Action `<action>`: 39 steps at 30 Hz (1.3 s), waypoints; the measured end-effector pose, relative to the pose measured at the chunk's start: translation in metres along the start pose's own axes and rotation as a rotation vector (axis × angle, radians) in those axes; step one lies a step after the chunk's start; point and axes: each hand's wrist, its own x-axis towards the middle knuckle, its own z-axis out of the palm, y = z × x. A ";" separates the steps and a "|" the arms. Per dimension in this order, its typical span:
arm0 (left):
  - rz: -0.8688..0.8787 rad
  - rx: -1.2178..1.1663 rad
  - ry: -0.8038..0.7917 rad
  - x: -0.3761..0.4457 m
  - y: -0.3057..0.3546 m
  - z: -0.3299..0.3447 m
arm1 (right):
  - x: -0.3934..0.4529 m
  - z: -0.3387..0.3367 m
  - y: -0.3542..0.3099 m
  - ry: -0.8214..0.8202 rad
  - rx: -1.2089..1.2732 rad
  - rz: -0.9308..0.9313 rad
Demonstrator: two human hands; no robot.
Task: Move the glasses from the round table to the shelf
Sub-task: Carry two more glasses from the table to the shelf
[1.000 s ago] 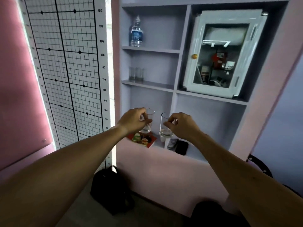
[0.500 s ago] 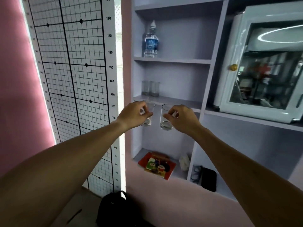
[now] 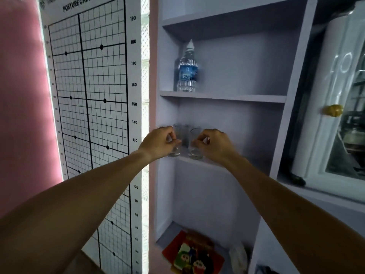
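Lilac shelf [image 3: 227, 166] at frame centre met two small, light, slippery, fragile glasses, the left hand [image 3: 158, 144] pinching one glass [image 3: 175, 150] near its rim, the right hand [image 3: 214, 146] the other glass [image 3: 195, 153].

Two hands are in view, the left hand [image 3: 158, 144] at about nine o'clock of the glasses and the right hand [image 3: 214, 146] at three o'clock. Each pinches one clear glass: the left glass [image 3: 175, 153] and the right glass [image 3: 195, 154], two for certain. Behind them, toward twelve o'clock, perhaps two more glasses [image 3: 183, 133] stand blurred. One water bottle [image 3: 187, 68] stands above. One posture chart [image 3: 88, 95] hangs at nine o'clock.
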 end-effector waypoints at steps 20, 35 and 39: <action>-0.075 0.291 0.111 0.046 -0.035 0.036 | 0.059 0.053 0.038 0.068 0.163 -0.010; -0.123 0.162 0.126 0.045 -0.048 0.046 | 0.064 0.067 0.047 0.128 0.254 -0.023; -0.136 0.168 0.106 0.045 -0.055 0.049 | 0.068 0.075 0.047 0.090 0.265 -0.045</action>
